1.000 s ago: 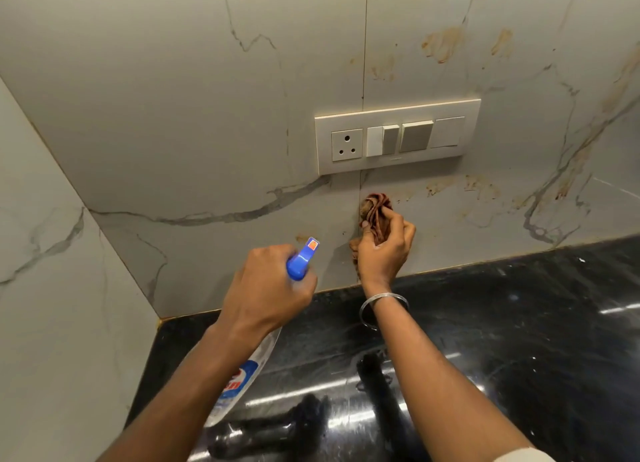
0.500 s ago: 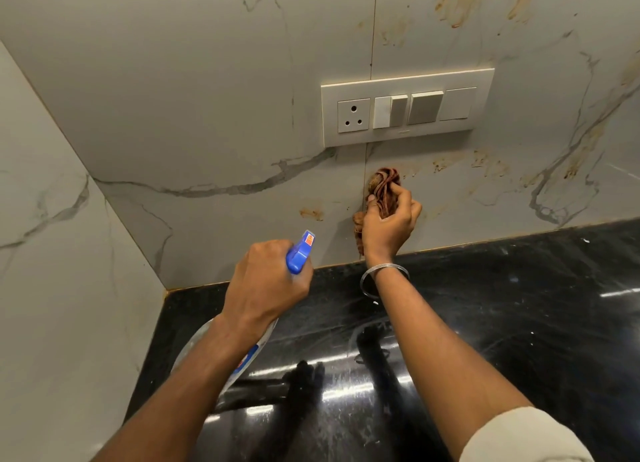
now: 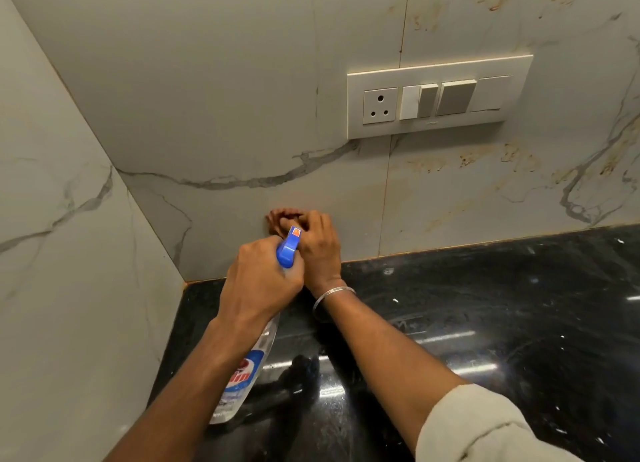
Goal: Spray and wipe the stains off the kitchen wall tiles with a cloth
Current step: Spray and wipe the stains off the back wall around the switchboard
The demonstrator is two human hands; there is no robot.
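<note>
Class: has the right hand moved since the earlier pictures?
Yes: the right hand moved left, from under the switch plate past its left edge.

Right sleeve (image 3: 485, 427): you are wearing pale off-white fabric, bunching in soft folds near the elbow.
Bangle (image 3: 337, 290): you are wearing one thin silver-coloured metal ring, sitting loose just behind your right hand (image 3: 320, 248).
Left arm (image 3: 207, 361): you are showing it unsleeved.
</note>
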